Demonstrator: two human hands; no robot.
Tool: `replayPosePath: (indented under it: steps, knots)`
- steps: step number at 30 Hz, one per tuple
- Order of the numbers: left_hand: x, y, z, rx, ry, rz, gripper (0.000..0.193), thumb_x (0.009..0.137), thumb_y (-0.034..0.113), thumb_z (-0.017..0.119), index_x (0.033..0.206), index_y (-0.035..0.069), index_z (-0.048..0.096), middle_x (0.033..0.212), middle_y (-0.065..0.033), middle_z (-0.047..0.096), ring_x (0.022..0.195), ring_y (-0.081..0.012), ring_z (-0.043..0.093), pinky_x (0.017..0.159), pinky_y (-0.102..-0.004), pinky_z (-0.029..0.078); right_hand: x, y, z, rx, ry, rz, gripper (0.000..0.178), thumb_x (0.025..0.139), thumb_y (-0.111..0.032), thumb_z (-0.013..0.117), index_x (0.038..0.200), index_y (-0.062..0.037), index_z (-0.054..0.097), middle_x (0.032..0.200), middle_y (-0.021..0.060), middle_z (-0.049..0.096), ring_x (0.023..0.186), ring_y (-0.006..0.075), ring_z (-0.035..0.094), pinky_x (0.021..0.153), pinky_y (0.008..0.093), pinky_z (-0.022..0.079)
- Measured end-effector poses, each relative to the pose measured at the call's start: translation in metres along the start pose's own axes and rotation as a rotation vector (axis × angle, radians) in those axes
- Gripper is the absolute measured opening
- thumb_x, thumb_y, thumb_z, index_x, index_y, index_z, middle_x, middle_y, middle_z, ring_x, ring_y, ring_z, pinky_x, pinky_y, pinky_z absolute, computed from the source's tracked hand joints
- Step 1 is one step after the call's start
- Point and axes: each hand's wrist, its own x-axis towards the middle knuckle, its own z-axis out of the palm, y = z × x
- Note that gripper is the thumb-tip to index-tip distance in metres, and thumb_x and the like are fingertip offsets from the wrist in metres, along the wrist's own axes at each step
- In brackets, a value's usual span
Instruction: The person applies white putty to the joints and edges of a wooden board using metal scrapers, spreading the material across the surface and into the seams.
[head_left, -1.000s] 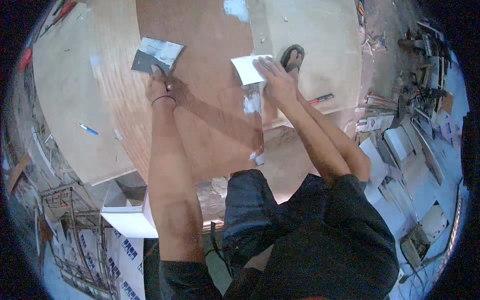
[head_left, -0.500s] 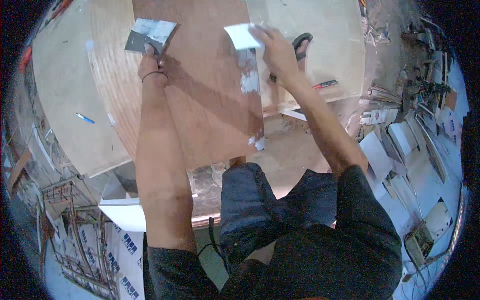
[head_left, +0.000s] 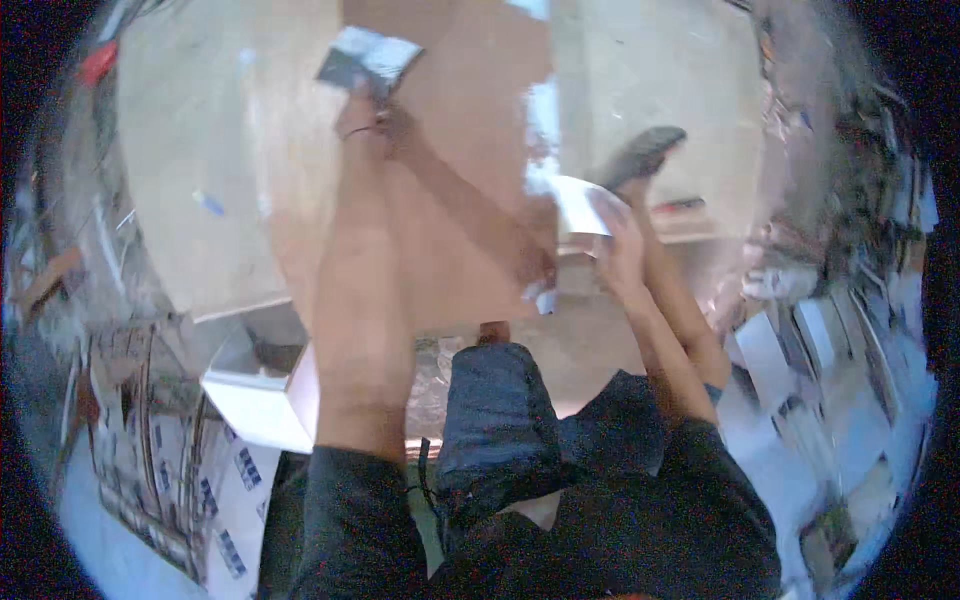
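My left hand [head_left: 366, 118], at the far end of a reddish-brown wooden board [head_left: 460, 190], is closed on a dark flat putty plate [head_left: 345, 72] with white paste spread over part of it. My right hand [head_left: 622, 250] grips a thin, pale, slightly curved putty scraper [head_left: 582, 205] beside the board's right edge. White filler patches [head_left: 542, 120] run along that edge. Motion blurs both hands, and the fingers behind the scraper are partly hidden.
Paler plywood sheets [head_left: 190, 150] extend on both sides. My foot in a dark sandal [head_left: 645, 155] rests on the right sheet near a red-and-black tool [head_left: 678, 207]. A blue-and-white pen [head_left: 210, 203] lies left. A white open box [head_left: 258, 412] stands at lower left; scrap panels [head_left: 760, 350] lie right.
My right hand has come down and to the right with the scraper, away from the board's far part. The whole view has shifted, so the left hand and plate appear further right.
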Motion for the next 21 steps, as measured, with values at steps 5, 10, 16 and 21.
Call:
replayPosePath:
  steps: [5,10,16,21]
  knots:
    - [-0.048,-0.027,0.000,-0.013,0.091,0.313,0.048,0.083,0.043,0.055,0.105,0.000,0.057,0.080,-0.0059,0.058,0.066,-0.0184,0.051,0.060,-0.0324,0.042,-0.020,-0.026,-0.004,0.880,0.221,0.658,0.025,0.082,-0.005,0.055,0.107,0.0014,0.055,0.104,0.0079,0.058,0.088,0.0135,0.056,0.076,0.0284,0.046]
    - [-0.180,-0.045,0.019,0.168,-0.040,0.510,0.034,0.091,0.031,0.045,0.082,-0.002,0.051,0.062,-0.0085,0.053,0.056,-0.0181,0.048,0.054,-0.0344,0.040,-0.012,-0.040,-0.031,0.530,0.170,0.496,0.021,0.084,-0.004,0.054,0.104,0.0017,0.058,0.094,0.0094,0.063,0.088,0.0182,0.059,0.076,0.0292,0.045]
    - [-0.248,-0.048,0.041,0.574,-0.065,0.686,0.025,0.092,0.024,0.039,0.087,0.001,0.048,0.061,-0.0164,0.052,0.052,-0.0308,0.051,0.050,-0.0397,0.039,0.036,-0.051,-0.043,0.175,0.011,-0.037,0.034,0.077,0.003,0.051,0.108,-0.0096,0.059,0.099,0.0143,0.060,0.090,0.0304,0.059,0.077,0.0329,0.047]
    - [-0.260,-0.049,0.055,0.629,-0.152,0.634,0.020,0.092,0.020,0.038,0.093,0.003,0.047,0.067,-0.0223,0.054,0.062,-0.0411,0.055,0.052,-0.0448,0.039,0.042,-0.055,-0.031,0.049,0.012,-0.022,0.039,0.072,0.005,0.053,0.105,-0.0144,0.061,0.097,0.0109,0.061,0.087,0.0285,0.059,0.071,0.0350,0.049]
